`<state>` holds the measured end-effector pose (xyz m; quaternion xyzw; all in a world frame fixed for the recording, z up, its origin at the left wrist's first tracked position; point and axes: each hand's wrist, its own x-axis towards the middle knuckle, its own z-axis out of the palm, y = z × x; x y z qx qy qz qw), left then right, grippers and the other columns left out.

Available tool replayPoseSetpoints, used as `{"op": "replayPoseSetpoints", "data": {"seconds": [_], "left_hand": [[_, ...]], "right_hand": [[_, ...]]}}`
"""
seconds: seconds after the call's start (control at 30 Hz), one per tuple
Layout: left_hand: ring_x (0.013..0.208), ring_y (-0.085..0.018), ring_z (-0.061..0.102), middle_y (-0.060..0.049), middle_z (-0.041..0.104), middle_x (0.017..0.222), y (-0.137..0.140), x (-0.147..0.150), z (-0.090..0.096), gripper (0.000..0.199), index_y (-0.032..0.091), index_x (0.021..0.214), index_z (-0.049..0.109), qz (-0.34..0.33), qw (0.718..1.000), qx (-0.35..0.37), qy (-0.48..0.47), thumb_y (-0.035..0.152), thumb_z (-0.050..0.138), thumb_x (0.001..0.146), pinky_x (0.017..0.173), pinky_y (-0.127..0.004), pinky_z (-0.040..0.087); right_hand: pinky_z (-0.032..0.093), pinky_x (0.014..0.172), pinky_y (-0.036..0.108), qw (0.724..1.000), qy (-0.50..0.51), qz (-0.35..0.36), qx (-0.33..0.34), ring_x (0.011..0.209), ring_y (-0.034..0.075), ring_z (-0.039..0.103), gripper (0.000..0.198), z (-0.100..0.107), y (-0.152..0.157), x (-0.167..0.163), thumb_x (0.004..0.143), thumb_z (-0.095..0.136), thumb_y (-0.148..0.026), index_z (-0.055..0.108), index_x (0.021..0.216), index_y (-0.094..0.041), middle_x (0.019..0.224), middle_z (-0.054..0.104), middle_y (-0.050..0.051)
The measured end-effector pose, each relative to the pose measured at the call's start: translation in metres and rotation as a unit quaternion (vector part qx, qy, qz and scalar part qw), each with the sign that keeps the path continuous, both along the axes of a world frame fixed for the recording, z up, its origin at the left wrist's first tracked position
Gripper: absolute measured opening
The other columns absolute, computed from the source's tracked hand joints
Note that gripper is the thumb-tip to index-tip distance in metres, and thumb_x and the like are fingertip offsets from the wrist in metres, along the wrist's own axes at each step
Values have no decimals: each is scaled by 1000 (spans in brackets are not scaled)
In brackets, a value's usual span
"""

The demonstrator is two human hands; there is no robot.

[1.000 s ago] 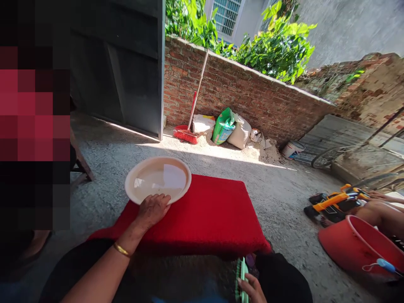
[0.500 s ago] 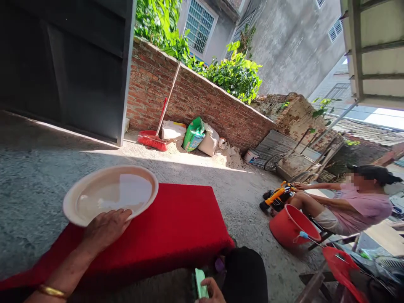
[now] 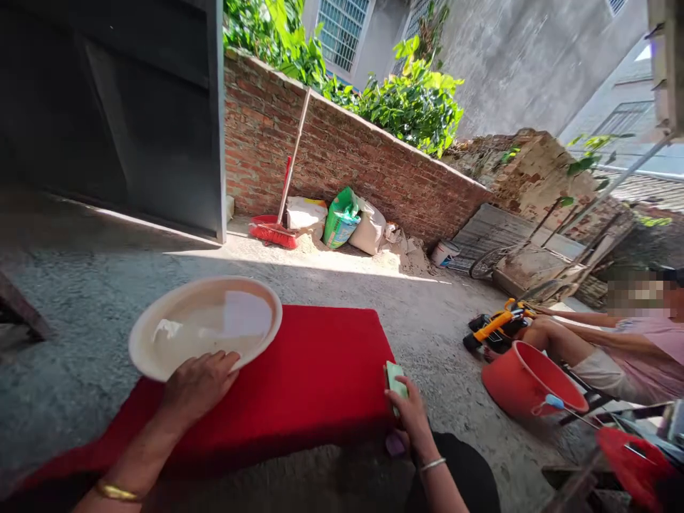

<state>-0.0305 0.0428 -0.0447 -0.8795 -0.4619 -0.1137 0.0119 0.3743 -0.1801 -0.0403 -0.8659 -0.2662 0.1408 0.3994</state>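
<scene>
A pale, wide basin (image 3: pixel 144 356) with water in it stands on the left part of a table covered in red cloth (image 3: pixel 331 356). My left hand (image 3: pixel 200 385), with a gold bangle at the wrist, is closed over the basin's near rim. In my right hand (image 3: pixel 411 410) is a light green scrub brush (image 3: pixel 396 381), gripped by its back. A dark fringe shows along the brush's left side. The brush is by the cloth's right edge, well apart from the basin. A small purple thing (image 3: pixel 395 443), partly hidden, is below that hand.
At the right a seated person (image 3: pixel 635 349) is beside a red bucket (image 3: pixel 529 385) and a yellow-black toy vehicle (image 3: pixel 494 329). Sacks (image 3: pixel 342 217) and a red broom (image 3: pixel 275 234) stand along the brick wall (image 3: pixel 256 135). A dark metal door (image 3: pixel 160 114) is at left.
My right hand has come up and to the right with the scrub brush, from low by my knee to the cloth's right edge. My left hand stays on the rim; the view has shifted.
</scene>
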Motion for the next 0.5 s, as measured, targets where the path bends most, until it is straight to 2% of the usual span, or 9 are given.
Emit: {"op": "replayPoseSetpoints", "data": {"seconds": [0.1,0.17,0.23,0.27,0.33,0.4,0.43,0.5], "left_hand": [[95,-29,69,-9,75,97,-8,6,18,29,23,102,73,11,1000,0,8,19,47,89,81,-40,50],[94,-29,69,-9,75,96,-9,7,20,27,22,102,73,18,1000,1,7,18,50,89,80,-40,49],[92,-28,69,-9,75,94,-8,7,18,24,22,99,73,18,1000,1,2,18,52,88,79,-38,48],[91,-28,69,-9,74,93,-8,6,17,23,22,97,73,17,1000,1,-1,17,53,88,79,-38,47],[90,-27,68,-9,74,91,-7,6,14,20,21,96,73,16,1000,0,-10,17,55,88,78,-37,47],[91,-27,68,-9,74,91,-7,6,11,18,21,97,72,14,1000,0,-19,18,57,88,78,-36,46],[91,-27,68,-9,74,91,-6,6,10,18,21,98,72,13,1000,2,-22,19,57,88,78,-36,46],[90,-27,68,-9,73,91,-6,6,8,17,21,98,71,9,1000,5,-21,20,58,88,78,-37,46]], "right_hand": [[43,92,43,997,-43,-16,-55,104,32,56,50,1,30,24,59,65,-44,65,102,-18,92,58,6],[43,92,45,995,-61,-8,-80,104,32,57,51,-10,41,16,63,63,-42,65,108,-17,93,57,7],[45,89,42,993,-75,14,-93,99,30,59,51,-23,45,-10,65,63,-40,66,112,-19,95,57,6],[46,86,39,992,-76,44,-93,96,28,61,50,-29,46,-26,65,64,-39,67,112,-20,96,58,5],[47,83,34,982,-67,159,-82,91,23,62,47,-36,46,-56,63,66,-36,70,108,-25,98,59,3],[48,84,31,963,-59,256,-63,92,22,63,43,-34,47,-68,63,67,-35,72,104,-28,100,63,2],[48,85,31,962,-62,260,-62,94,22,63,41,-29,49,-66,63,67,-36,72,103,-28,101,64,2],[49,86,34,977,-79,178,-85,96,26,64,42,-15,55,-45,65,66,-40,72,103,-23,98,67,5]]}}
